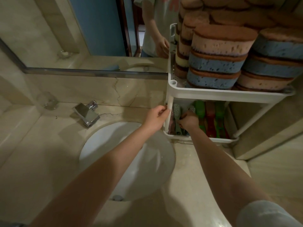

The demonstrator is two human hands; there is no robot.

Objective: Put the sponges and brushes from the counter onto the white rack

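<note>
Your left hand (157,116) pinches the white rack's (229,94) corner post at centre frame. Your right hand (188,120) grips a grey brush (177,111) on the lower shelf. Sponges (218,63) sit stacked upper right.

Dim warm light, soft shadows on counter (205,169); wide-angle bending at edges; lower shelf detail perhaps blurred.

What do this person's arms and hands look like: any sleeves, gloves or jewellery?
Both forearms are bare down to the left hand and right hand: no gloves, and no watch, bracelet or ring shows. A light grey short sleeve covers the right upper arm at the bottom right corner.
</note>
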